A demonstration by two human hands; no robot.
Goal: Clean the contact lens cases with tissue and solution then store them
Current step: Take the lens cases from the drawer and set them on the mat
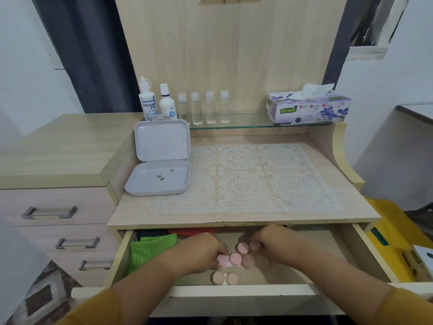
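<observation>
left hand (201,250): fingers curled on pink twin-cap lens case (229,259) | right hand (269,242): pinched second pink case (248,247) | risk: loose grip could drop a case into open wooden drawer (234,290)

Bottle (147,103) "DREAM EYE"; tissue box (309,109) ("Mysoft").

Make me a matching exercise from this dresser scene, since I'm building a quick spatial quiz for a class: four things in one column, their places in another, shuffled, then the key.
Things
1. tissue box
2. open white box
3. green cloth
4. pink lens cases

Places
A. left part of the open drawer
B. right end of the glass shelf
C. middle of the drawer, at the fingers of the left hand and right hand
D. left side of the desk top, by the lace mat

Pairs: 1-B, 2-D, 3-A, 4-C
</observation>
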